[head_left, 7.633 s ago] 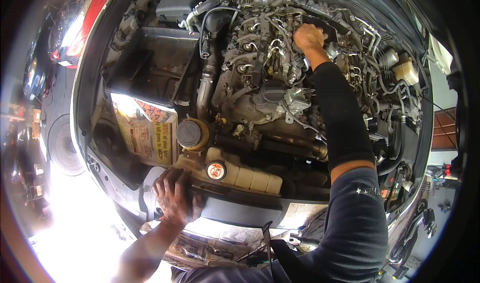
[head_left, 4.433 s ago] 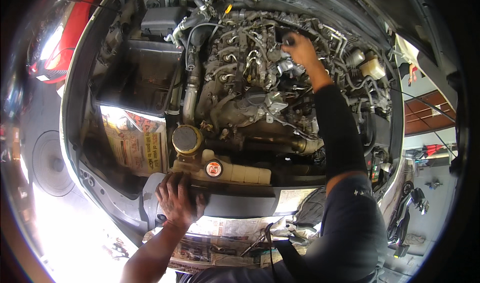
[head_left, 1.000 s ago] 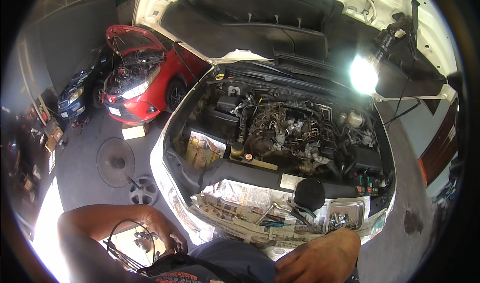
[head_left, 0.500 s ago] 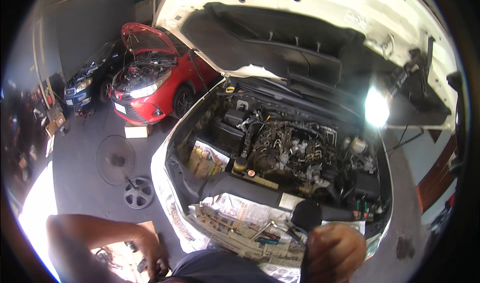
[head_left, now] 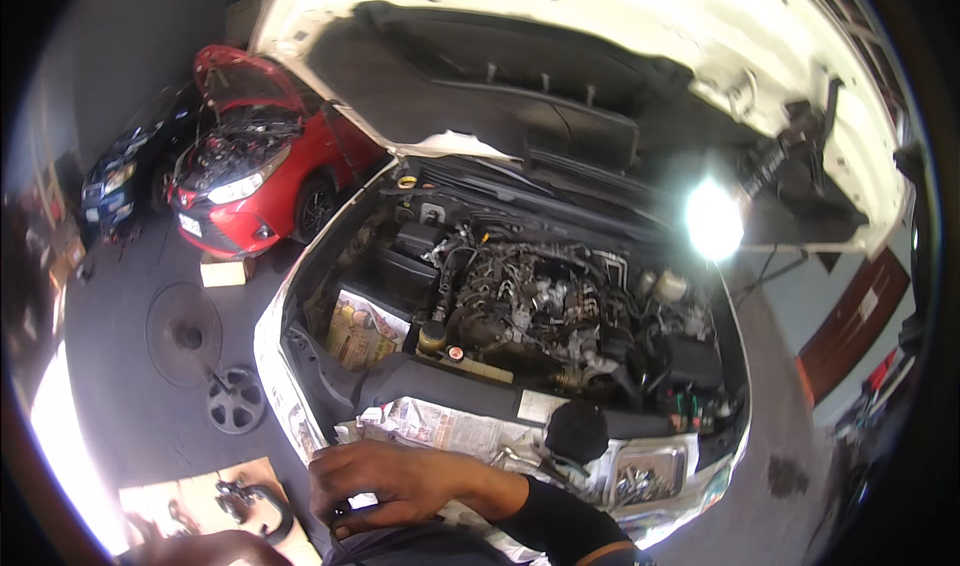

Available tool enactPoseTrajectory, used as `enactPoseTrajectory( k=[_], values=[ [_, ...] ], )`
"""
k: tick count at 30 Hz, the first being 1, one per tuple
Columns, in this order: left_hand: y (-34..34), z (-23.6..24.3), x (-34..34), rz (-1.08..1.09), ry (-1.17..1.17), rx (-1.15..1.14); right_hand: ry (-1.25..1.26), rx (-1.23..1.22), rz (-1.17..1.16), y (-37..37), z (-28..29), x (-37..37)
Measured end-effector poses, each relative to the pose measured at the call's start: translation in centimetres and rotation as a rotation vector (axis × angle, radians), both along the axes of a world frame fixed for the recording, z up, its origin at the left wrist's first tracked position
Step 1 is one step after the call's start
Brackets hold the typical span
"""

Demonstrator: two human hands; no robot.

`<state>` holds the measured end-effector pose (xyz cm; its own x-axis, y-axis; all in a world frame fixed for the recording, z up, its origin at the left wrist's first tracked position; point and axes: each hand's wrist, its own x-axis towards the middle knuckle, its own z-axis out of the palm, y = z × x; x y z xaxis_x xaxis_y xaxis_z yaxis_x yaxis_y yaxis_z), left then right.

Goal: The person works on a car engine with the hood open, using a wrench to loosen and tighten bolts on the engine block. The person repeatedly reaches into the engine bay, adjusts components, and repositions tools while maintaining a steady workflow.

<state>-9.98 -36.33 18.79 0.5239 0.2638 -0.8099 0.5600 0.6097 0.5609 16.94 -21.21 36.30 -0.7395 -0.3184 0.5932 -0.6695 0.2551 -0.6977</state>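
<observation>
My right hand (head_left: 375, 486) reaches across to the left at the car's front edge, its black-sleeved arm coming from the lower right. Its fingers are curled, and what they hold, if anything, I cannot make out. Only bare skin of my left arm (head_left: 230, 549) shows at the lower edge; the fingers of that hand are hidden. Newspaper (head_left: 430, 421) covers the front of the white car, partly behind my right arm. Metal tools (head_left: 515, 458) lie on it beside a round black object (head_left: 577, 433). A metal tray (head_left: 683, 456) holds several small metal parts.
The engine (head_left: 545, 301) lies exposed under the raised hood (head_left: 620, 16), where a bright lamp (head_left: 714, 220) hangs. On the floor at left are cardboard (head_left: 150, 496) with dark parts (head_left: 235, 501) and a standing fan (head_left: 235, 401). A red car (head_left: 265, 191) stands behind.
My right hand has swung left from above the tools to the car's front edge, uncovering the tray. My left arm has dropped toward the lower edge. The whole view has shifted.
</observation>
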Motion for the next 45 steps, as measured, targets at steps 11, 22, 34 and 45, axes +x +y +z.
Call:
enactPoseTrajectory(
  k=[11, 22, 34, 45],
  values=[
    [13.0, -6.0, 4.1, 0.147, 0.462, 0.688, -0.425, -0.344, -0.454, 5.5, -9.9, 8.1],
    [30.4, -12.7, 12.0, 0.06, 0.397, 1.545, -0.749, -0.347, -1.72, 19.8, -25.6, 18.9],
    [35.8, -20.1, 13.2, 0.093, 0.623, 1.796, -0.532, 0.014, -1.528, 41.7, -32.9, 10.4],
    [36.8, -19.7, 13.3, 0.086, 0.581, 1.911, -0.743, -0.13, -1.03, 44.6, -36.7, 7.3]
  ],
)
